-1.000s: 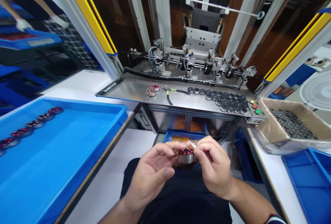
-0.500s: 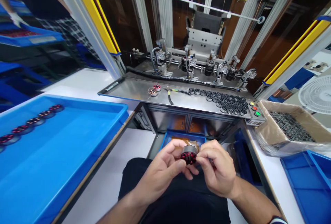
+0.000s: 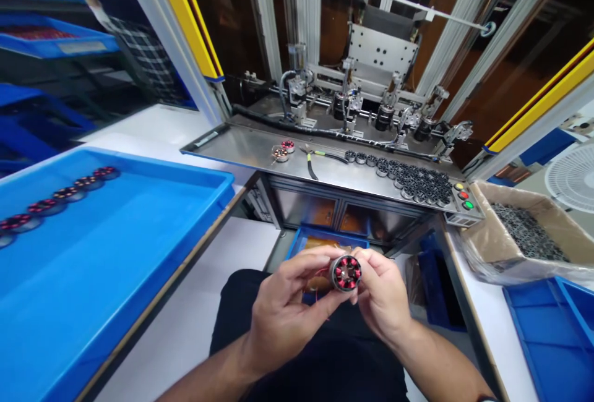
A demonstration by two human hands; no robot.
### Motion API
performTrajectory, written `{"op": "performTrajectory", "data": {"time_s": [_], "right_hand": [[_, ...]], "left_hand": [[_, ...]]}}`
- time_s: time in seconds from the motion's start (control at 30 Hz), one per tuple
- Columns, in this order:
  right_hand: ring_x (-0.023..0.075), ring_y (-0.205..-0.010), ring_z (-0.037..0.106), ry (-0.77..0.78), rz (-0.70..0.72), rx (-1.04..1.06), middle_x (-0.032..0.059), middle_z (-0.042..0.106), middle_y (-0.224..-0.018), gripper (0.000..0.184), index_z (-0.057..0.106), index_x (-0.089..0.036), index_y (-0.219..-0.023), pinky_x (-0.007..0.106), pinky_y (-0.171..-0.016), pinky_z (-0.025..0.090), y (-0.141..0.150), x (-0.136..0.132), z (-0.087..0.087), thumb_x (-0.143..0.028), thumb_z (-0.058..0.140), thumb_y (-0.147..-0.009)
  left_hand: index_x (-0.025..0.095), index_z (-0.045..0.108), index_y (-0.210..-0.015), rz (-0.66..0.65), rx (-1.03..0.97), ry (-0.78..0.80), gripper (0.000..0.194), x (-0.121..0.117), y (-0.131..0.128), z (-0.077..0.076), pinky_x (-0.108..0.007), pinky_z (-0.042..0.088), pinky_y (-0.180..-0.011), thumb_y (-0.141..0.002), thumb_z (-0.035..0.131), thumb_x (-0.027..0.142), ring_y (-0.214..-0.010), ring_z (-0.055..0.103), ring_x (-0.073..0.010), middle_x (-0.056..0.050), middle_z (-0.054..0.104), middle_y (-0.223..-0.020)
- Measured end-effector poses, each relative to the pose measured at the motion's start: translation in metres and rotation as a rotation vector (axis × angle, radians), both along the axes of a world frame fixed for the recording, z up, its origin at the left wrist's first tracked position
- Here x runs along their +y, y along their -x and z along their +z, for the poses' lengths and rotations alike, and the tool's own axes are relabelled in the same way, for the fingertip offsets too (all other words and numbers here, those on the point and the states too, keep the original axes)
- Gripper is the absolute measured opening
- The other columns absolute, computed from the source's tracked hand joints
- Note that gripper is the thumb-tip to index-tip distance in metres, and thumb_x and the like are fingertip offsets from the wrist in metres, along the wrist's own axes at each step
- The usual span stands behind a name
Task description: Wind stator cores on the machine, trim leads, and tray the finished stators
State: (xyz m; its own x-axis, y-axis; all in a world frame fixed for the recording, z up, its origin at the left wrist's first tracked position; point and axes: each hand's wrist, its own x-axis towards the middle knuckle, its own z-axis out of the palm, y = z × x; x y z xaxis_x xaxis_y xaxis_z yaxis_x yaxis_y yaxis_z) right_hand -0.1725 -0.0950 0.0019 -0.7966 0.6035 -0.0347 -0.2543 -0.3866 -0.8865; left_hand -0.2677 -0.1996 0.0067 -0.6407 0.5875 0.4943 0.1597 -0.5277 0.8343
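Both my hands hold one small round wound stator [image 3: 346,273] with red coils over my lap, its coil face turned up toward me. My left hand [image 3: 283,312] pinches its left side with thumb and fingers. My right hand [image 3: 383,303] grips its right side, fingers curled. A thin red wire hangs below it. A large blue tray [image 3: 139,247] on my left holds a row of several similar wound stators [image 3: 60,195] near its far edge.
A steel shelf [image 3: 241,148] ahead carries two wound stators [image 3: 283,150], cutters with yellow-green handles [image 3: 315,158], several bare black cores [image 3: 413,179] and coloured buttons [image 3: 463,195]. The winding machine stands behind. A cardboard box of cores [image 3: 524,235] and a blue tray [image 3: 557,334] are right.
The stator has been turned in my hands from side-on to coil face up. My view has tilted and shifted slightly; my hands stay over my lap.
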Motion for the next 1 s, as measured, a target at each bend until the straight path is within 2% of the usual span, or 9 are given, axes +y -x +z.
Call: {"op": "performTrajectory", "data": {"time_s": [0.07, 0.2, 0.47, 0.8, 1.0], "right_hand": [[0.0064, -0.042, 0.044, 0.064, -0.002, -0.033, -0.0032, 0.057, -0.054, 0.038, 0.061, -0.015, -0.069, 0.020, -0.044, 0.031, 0.001, -0.001, -0.001, -0.048, 0.075, -0.083], [0.0062, -0.039, 0.041, 0.096, -0.008, -0.076, -0.0036, 0.056, -0.050, 0.044, 0.059, -0.015, -0.067, 0.021, -0.044, 0.030, 0.003, -0.003, -0.001, -0.053, 0.078, -0.076], [0.0064, -0.038, 0.040, 0.079, -0.014, -0.084, -0.0049, 0.054, -0.045, 0.045, 0.058, -0.016, -0.065, 0.021, -0.045, 0.030, 0.005, -0.003, 0.002, -0.055, 0.078, -0.076], [0.0063, -0.041, 0.045, 0.048, -0.008, -0.019, -0.0043, 0.054, -0.053, 0.040, 0.058, -0.016, -0.066, 0.019, -0.042, 0.032, 0.002, 0.000, -0.001, -0.048, 0.076, -0.081], [0.0081, -0.044, 0.048, -0.100, 0.006, 0.006, -0.0036, 0.055, -0.058, 0.037, 0.056, -0.018, -0.070, 0.021, -0.042, 0.037, -0.002, 0.001, -0.003, -0.047, 0.067, -0.090]], "left_hand": [[0.030, 0.067, -0.113, 0.014, -0.008, 0.012, 0.064, 0.000, 0.002, -0.001, -0.025, 0.063, -0.087, -0.065, 0.077, -0.011, -0.101, 0.073, -0.0174, 0.001, 0.076, -0.112], [0.028, 0.069, -0.110, 0.007, -0.047, 0.024, 0.060, -0.001, 0.003, 0.001, -0.025, 0.063, -0.085, -0.065, 0.078, -0.010, -0.100, 0.074, -0.0183, 0.000, 0.077, -0.110], [0.024, 0.071, -0.103, 0.021, -0.119, 0.067, 0.050, -0.001, 0.006, 0.005, -0.024, 0.064, -0.080, -0.064, 0.081, -0.005, -0.093, 0.076, -0.0199, -0.002, 0.079, -0.105], [0.027, 0.069, -0.109, -0.050, -0.072, 0.053, 0.051, -0.004, 0.005, -0.009, -0.024, 0.062, -0.084, -0.072, 0.074, -0.007, -0.102, 0.073, -0.0184, -0.003, 0.076, -0.113], [0.023, 0.070, -0.104, -0.053, -0.074, 0.088, 0.041, -0.007, 0.004, -0.012, -0.029, 0.062, -0.084, -0.074, 0.073, -0.004, -0.104, 0.072, -0.0222, -0.007, 0.077, -0.110]]}}
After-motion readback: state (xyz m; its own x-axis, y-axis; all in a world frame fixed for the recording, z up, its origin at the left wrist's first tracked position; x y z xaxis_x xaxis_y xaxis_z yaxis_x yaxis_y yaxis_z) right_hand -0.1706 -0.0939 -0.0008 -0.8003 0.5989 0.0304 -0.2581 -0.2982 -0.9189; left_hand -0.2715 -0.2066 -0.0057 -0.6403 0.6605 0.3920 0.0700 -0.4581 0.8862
